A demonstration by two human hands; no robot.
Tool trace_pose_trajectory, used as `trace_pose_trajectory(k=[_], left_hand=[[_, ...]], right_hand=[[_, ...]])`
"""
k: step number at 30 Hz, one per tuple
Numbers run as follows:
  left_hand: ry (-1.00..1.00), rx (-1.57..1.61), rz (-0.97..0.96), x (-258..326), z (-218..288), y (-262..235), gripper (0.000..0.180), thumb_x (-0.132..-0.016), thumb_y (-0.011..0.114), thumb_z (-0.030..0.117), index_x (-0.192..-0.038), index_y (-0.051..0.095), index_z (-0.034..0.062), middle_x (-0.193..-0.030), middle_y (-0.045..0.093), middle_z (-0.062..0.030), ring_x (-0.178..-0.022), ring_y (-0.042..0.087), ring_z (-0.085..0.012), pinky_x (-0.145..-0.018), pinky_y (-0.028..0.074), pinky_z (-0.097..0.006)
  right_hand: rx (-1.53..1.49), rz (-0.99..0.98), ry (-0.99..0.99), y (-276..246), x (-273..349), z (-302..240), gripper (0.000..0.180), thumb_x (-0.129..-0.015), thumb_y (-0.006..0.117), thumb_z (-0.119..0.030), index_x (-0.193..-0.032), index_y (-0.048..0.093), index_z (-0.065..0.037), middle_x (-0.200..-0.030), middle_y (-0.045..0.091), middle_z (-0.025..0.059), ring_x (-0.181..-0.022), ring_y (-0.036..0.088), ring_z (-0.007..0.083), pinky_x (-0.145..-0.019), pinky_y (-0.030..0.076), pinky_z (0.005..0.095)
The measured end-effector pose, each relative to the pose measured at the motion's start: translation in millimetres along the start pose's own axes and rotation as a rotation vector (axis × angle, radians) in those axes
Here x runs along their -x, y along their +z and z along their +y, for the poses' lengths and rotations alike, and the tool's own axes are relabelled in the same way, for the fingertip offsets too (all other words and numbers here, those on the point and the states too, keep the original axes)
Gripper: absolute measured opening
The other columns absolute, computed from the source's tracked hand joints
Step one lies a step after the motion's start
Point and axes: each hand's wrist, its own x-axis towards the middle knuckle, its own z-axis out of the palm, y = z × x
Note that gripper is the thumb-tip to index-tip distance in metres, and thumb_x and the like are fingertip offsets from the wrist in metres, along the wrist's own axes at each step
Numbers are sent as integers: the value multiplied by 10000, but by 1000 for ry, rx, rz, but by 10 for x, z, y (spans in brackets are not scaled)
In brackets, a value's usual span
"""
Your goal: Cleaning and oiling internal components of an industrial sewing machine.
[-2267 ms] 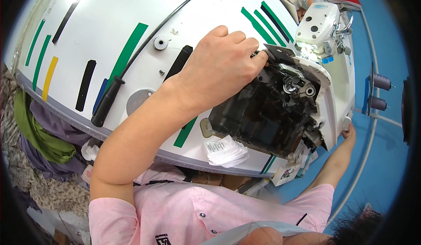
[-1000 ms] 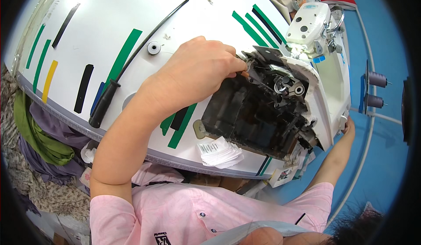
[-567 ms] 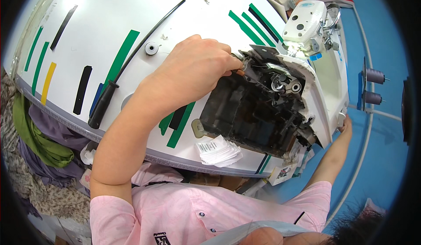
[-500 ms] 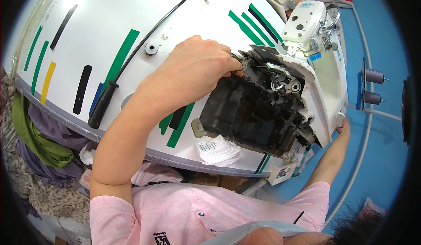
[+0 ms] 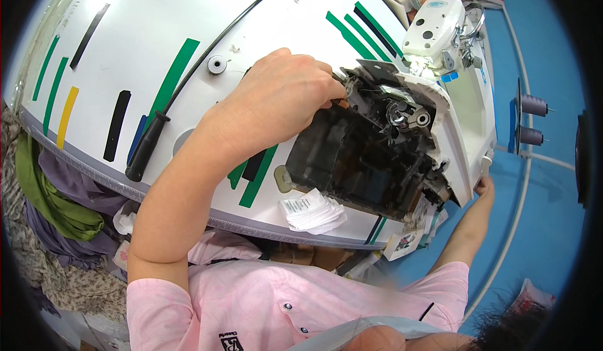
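Here, sewing machine (image 5: 455, 137) between both hands (image 5: 292, 90) (image 5: 484, 186).

Bright tabletop (image 5: 147, 15), glowing sewing-machine lamp (image 5: 423, 70), black fisheye rim

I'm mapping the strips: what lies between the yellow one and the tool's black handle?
In the head view: a black strip, then a blue strip and the end of a green strip, beside the handle.

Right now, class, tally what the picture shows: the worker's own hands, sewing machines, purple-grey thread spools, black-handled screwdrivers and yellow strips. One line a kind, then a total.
Hands: 2 (left hand, right hand)
Sewing machine: 1
Thread spools: 2
Black-handled screwdriver: 1
Yellow strip: 1
Total: 7
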Motion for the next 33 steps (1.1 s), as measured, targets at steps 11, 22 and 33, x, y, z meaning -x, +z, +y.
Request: trace_pose_trajectory(k=[11, 22, 33], left_hand=[[-31, 58, -5, -39, 58, 13, 159, -833, 649, 90, -978, 711, 73, -840, 652, -99, -826, 626, -293, -741, 498, -377], [84, 84, -146, 477, 707, -156, 149, -816, 660, 94, -956, 709, 78, -794, 635, -93, -789, 621, -303, -701, 493, -396], [-115, 202, -126, 804, 851, -4, 133, -876, 597, 44, -996, 629, -5, -808, 642, -161, -737, 624, -303, -658, 480, -373]], right_hand=[[-168, 257, -335, 649, 671, 45, 311, -989, 532, -345, -1169, 626, -109, -1088, 654, 40, -939, 607, 182, -763, 498, 362], [195, -121, -1447, 3230, 4360, 1797, 464, -927, 625, -333, -1265, 582, -16, -1206, 618, 169, -732, 622, 123, -599, 457, 220], [299, -3, -1263, 3538, 4540, 2200, 194, -947, 578, -78, -1116, 650, -17, -787, 664, 92, -665, 616, 179, -595, 475, 283]])
